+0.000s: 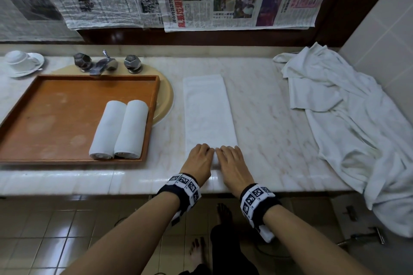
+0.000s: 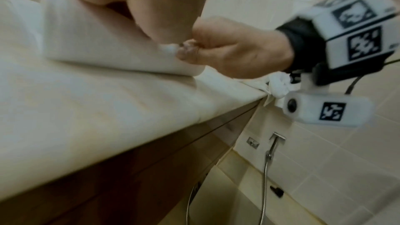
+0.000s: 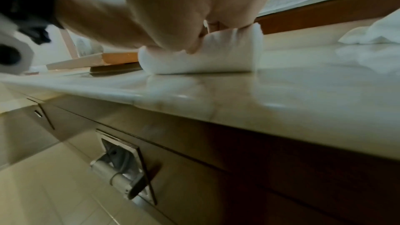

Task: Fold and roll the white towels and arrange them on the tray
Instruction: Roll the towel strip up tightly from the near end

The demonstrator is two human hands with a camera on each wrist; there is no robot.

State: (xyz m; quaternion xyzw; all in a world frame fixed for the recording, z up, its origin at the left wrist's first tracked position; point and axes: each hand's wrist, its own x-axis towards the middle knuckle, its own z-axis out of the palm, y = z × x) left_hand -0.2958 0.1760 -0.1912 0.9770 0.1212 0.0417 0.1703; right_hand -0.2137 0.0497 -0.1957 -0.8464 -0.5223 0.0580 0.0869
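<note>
A white towel (image 1: 209, 109), folded into a long strip, lies on the marble counter with its near end rolled up. My left hand (image 1: 199, 158) and right hand (image 1: 231, 161) sit side by side on that roll, fingers curled over it. In the right wrist view the short roll (image 3: 205, 61) is gripped under my right hand (image 3: 184, 6). In the left wrist view the towel (image 2: 97, 40) lies under my left hand (image 2: 151, 6) and my right hand (image 2: 233, 49) pinches its end. The wooden tray (image 1: 55, 118) holds two rolled towels (image 1: 107, 129) (image 1: 131, 129) at its right side.
A loose heap of white towels (image 1: 346, 118) covers the counter's right end against the tiled wall (image 1: 380, 29). The tray sits over a beige basin (image 1: 166, 100) below the tap (image 1: 100, 66). An upturned cup on a saucer (image 1: 21, 62) stands far left.
</note>
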